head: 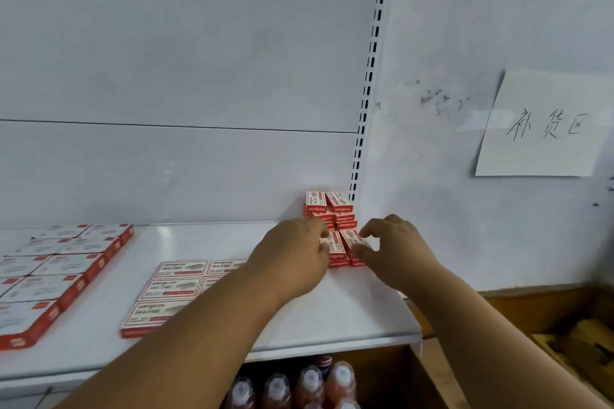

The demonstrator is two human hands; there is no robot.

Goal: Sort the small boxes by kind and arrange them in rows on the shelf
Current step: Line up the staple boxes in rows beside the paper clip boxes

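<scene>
On the white shelf (299,319), items listed left to right:

Far-left block: large flat red-and-white boxes (56,272) lie face up in two columns, edges touching, running from the front edge toward the back panel.

Centre block: medium red-and-white boxes (172,289) lie flat in rows, edges touching; the left forearm covers the right-hand part of this block.

Left hand (295,256): fingers curled, fingertips against the left side of the front stack of small boxes (345,251). Whether it pinches a box or only presses the stack cannot be told.

Front stack: small red-and-white boxes, two side by side and several layers high, near the right end of the shelf.

Rear stack (329,209): small boxes of the same kind, two side by side, standing taller, just behind the front stack and against the back panel.

Right hand (395,249): fingers curled, thumb and fingertips at the right side of the front stack's top box.

Slotted upright (368,83): rises behind the rear stack.

Paper sign (545,126): handwritten, fixed to the wall at far right.

Below shelf: bottles (309,388) with pale caps and reddish contents.
</scene>
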